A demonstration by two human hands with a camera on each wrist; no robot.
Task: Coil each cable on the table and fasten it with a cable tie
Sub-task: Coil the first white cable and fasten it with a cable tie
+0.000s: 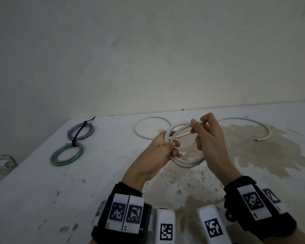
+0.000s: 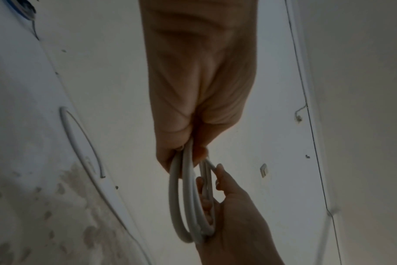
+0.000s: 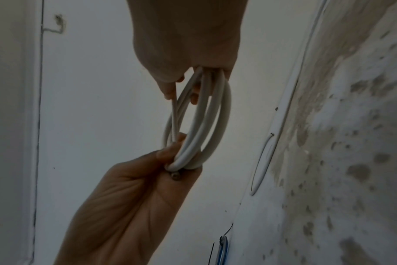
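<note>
A white cable coil of several turns hangs just above the table between my hands. My left hand grips the coil's left side in its fist. My right hand pinches strands at the coil's top between thumb and fingers. The uncoiled remainder of the cable lies on the table behind, in a loop and a long arc with a free end at the right. In the right wrist view my right hand holds the strands, and a thinner white strand runs down to my left hand; what it is I cannot tell.
A blue coil and a green coil, each bound with a black tie, lie at the table's far left. The white table has a brown stained patch under and right of my hands. A wall stands right behind it.
</note>
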